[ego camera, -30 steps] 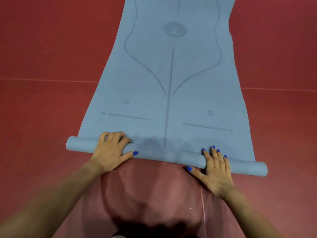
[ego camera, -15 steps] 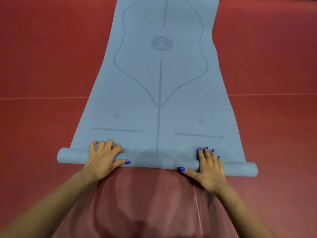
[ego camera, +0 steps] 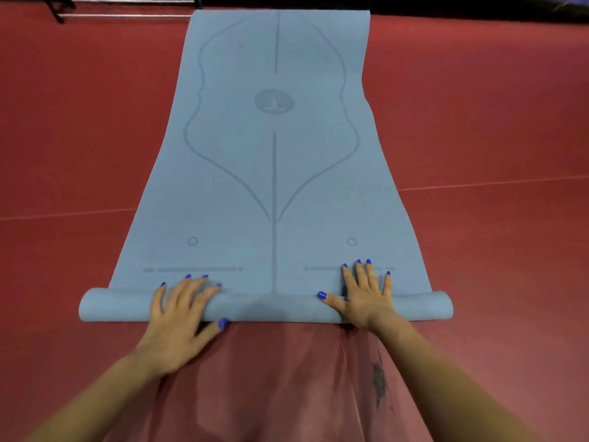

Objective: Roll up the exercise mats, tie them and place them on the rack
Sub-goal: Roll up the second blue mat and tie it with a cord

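Two bare hands lie on top of a blue exercise mat (ego camera: 274,173) that is spread lengthwise on a red floor (ego camera: 494,129), running away from the person. Only the near end of the mat is wound into a roll (ego camera: 264,306), a low tube lying crosswise just ahead of the person's knees; the rest lies flat, printed with a centre line, curved outlines, a round emblem and two small circles. The left hand (ego camera: 178,317) rests over the left part of the roll with its fingers spread and nearly straight, fingertips reaching the flat part just beyond the tube and the thumb on the near side of the roll. The right hand (ego camera: 366,298) presses on the right part of the roll in the same way, fingers straight and fanned onto the flat sheet, thumb stretched out to the left along the tube. Neither hand is curled round anything; both lie flat and relaxed on the mat. Both ends of the roll stick out past the hands. At the far left edge, beyond the mat, stands a dark metal frame (ego camera: 124,9), only partly in view.
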Demonstrator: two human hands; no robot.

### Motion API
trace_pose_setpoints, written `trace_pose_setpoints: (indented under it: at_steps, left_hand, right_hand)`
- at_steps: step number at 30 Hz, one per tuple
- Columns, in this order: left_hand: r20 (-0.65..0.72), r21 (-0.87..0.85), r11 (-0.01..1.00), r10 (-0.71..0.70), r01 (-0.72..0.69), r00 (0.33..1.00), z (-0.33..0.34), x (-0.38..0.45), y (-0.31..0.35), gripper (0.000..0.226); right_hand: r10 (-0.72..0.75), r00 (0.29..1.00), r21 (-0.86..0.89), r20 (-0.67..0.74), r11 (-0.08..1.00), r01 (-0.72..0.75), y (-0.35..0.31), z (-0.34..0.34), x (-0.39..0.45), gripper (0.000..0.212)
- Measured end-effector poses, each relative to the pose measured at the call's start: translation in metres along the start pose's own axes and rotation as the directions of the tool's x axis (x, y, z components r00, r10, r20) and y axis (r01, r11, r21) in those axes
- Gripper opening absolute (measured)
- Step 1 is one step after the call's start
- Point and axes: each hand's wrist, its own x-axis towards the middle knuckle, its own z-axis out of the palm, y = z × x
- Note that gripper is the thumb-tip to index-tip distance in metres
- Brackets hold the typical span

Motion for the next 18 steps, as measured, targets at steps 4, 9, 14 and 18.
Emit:
trace_pose_setpoints:
  at_steps: [4, 9, 14, 18]
  left_hand:
    - [0.172, 0.111, 0.992, -0.072, 0.053, 0.982, 0.001, -0.007, 0.019, 0.103]
    - [0.368, 0.089, 0.978, -0.207, 0.187, 0.906, -0.016, 0.028, 0.019, 0.14]
    - [0.423, 0.115, 0.977, -0.214, 0.181, 0.881, -0.024, 0.044, 0.023, 0.146]
    - [0.438, 0.132, 0.975, -0.221, 0.181, 0.872, -0.024, 0.045, 0.023, 0.113]
  right_hand:
    - [-0.004, 1.0, -0.04, 0.019, 0.999, 0.005, -0.001, 0.001, 0.006, 0.15]
    - [0.035, 0.943, -0.114, -0.33, 0.991, -0.077, -0.013, 0.005, 0.014, 0.079]
    - [-0.041, 0.777, -0.108, -0.628, 0.994, -0.035, -0.031, 0.023, 0.005, 0.033]
    - [-0.136, 0.633, -0.073, -0.762, 0.989, 0.125, -0.024, 0.034, -0.012, 0.029]
